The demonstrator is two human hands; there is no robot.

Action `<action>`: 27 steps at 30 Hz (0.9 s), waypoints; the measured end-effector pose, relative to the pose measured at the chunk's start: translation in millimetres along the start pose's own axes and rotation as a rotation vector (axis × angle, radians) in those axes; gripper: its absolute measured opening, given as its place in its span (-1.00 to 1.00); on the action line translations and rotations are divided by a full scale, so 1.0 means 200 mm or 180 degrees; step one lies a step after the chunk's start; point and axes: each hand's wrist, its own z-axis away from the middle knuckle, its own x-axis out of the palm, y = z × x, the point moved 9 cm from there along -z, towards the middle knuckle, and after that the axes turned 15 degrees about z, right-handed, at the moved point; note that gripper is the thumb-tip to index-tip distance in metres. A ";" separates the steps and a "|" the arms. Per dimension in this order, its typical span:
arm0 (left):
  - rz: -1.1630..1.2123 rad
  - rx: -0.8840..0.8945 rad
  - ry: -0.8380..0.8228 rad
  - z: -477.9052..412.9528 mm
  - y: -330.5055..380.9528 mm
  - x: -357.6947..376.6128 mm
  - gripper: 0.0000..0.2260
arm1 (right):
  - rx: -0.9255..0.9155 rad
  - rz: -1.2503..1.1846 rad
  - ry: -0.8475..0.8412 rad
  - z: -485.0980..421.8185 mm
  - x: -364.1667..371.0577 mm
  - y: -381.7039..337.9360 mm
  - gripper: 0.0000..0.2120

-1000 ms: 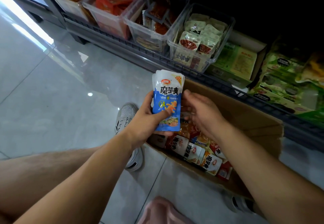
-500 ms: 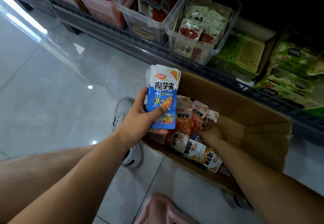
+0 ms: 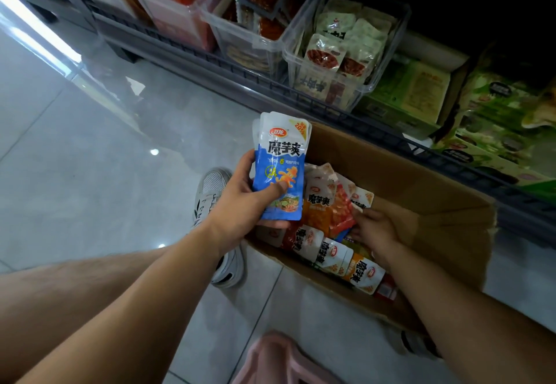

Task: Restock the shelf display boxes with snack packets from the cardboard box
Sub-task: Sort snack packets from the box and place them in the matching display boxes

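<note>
Several blue snack packets (image 3: 281,155), their count unclear, stand pinched in the left hand (image 3: 240,206) at frame centre; the right hand (image 3: 376,230) lies in the cardboard box (image 3: 421,191), fingertips buried among orange packets (image 3: 319,212), its grip impossible to tell.

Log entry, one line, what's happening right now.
left hand: holds blue packets | right hand: in cardboard box, touching orange packets, grip unclear | stage: picking from box
</note>
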 end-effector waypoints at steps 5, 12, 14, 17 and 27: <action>-0.0002 0.0016 0.0018 0.02 0.01 0.02 -0.45 | 0.0054 -0.0655 -0.0108 0.09 -0.13 -0.05 -0.84; -0.0060 0.0112 -0.0189 0.08 0.05 0.15 -0.56 | -0.0959 0.0553 0.0905 0.36 -0.45 -0.35 -0.88; -0.0049 0.0139 -0.0258 0.10 0.05 0.22 -0.54 | -0.1373 0.0484 0.1073 0.50 -0.53 -0.49 -0.92; -0.0047 0.0191 -0.0391 0.14 0.04 0.31 -0.50 | -0.1570 -0.0219 0.0888 0.67 -0.61 -0.62 -0.90; 0.0326 -0.0161 -0.0956 0.32 0.02 0.65 -0.57 | -0.1917 -0.0361 0.0374 1.04 -0.65 -0.80 -0.90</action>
